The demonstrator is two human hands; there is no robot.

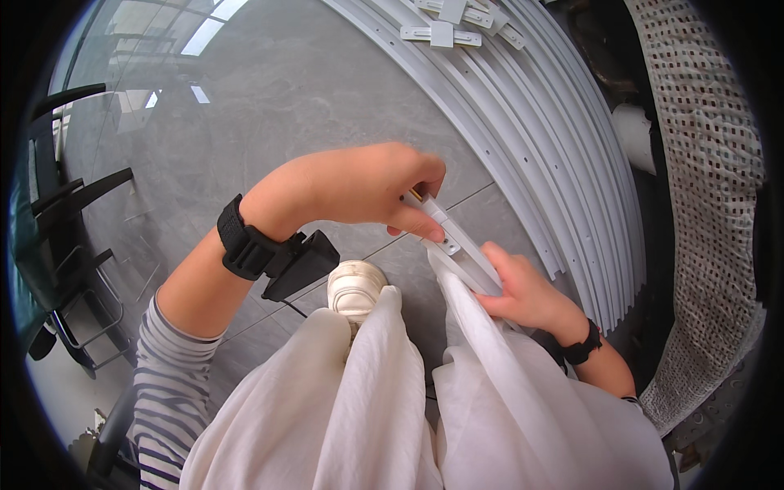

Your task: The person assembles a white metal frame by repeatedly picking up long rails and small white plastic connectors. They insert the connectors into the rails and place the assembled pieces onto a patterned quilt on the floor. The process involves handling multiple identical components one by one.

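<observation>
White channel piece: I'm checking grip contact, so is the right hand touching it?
Touching. The head view shows it plainly: the right hand's thumb and forefinger press against opposite sides of the white channel piece.

An indoor room resembles a makeshift workshop — home or office, unclear which — with long white rails (532, 163) side by side at right, glossy grey floor tiles (278, 98) and a black-armed chair (98, 190) at left.
</observation>
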